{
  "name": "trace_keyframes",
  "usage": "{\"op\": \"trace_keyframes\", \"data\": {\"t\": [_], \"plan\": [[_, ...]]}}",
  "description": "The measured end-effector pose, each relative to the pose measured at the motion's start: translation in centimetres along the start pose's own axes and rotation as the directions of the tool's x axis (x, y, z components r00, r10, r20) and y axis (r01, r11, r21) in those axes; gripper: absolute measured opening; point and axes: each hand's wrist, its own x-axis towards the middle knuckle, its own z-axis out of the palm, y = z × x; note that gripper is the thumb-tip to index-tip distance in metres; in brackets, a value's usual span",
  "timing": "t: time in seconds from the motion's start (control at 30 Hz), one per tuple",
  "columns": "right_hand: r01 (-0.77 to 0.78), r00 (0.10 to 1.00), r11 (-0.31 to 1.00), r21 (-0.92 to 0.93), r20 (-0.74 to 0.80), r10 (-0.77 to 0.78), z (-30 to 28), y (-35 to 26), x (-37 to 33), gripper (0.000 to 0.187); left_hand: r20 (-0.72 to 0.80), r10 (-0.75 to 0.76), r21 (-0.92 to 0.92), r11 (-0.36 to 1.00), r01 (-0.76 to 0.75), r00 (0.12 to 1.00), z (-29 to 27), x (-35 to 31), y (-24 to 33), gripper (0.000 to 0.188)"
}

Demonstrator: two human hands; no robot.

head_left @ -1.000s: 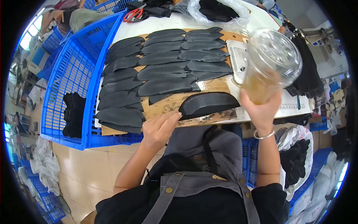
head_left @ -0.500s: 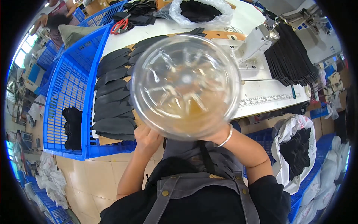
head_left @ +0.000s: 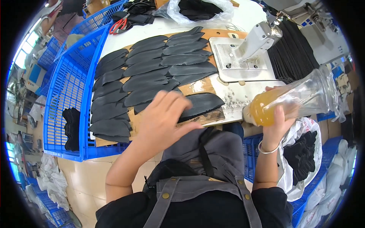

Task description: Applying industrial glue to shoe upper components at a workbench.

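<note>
A clear plastic bottle (head_left: 310, 93) with amber-yellow liquid is gripped in my right hand (head_left: 279, 127), off the table's right front. It is tilted nearly on its side, its wide clear base to the right and the liquid gathered at the narrower left end. My left hand (head_left: 157, 123) hovers over the front of the table with thumb stretched out and fingers loosely bent, holding nothing visible. Just beyond its fingers lies a single dark leaf-shaped piece (head_left: 205, 103). Rows of overlapping black leaf-shaped pieces (head_left: 146, 66) cover the brown board (head_left: 195, 88) farther left.
A white sewing machine (head_left: 256, 40) stands at the back right beside stacked black strips (head_left: 291, 53). Red-handled scissors (head_left: 119, 24) and a plastic bag (head_left: 175, 15) lie behind. A blue crate (head_left: 86, 110) flanks the left; a white sack (head_left: 285, 190) stands lower right. Another person (head_left: 66, 21) is far left.
The bottle has gone from in front of my view down to the right, tipping sideways. My left hand has moved up over the board, and its fingers have loosened.
</note>
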Motion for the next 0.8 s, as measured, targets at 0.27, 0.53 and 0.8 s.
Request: {"op": "trace_keyframes", "data": {"t": [0.27, 0.53, 0.8], "plan": [[-0.16, 0.985, 0.971, 0.176, 0.087, 0.147, 0.3, -0.6, -1.3, 0.066, 0.253, -0.025, 0.089, 0.996, 0.003, 0.967, 3.0, 4.2, -0.5, 0.054], [-0.232, 0.971, 0.941, 0.246, 0.108, 0.212, 0.0, -0.3, -1.2, 0.064, 0.261, -0.003, -0.004, 1.0, 0.005, 0.965, 2.8, 4.7, -1.3, 0.034], [-0.644, 0.753, 0.648, 0.407, 0.488, 0.441, 2.1, -0.1, -2.2, 0.075, 0.172, -0.075, -0.062, 0.994, 0.086, 0.982, 2.9, 4.8, -0.6, 0.015]]}}
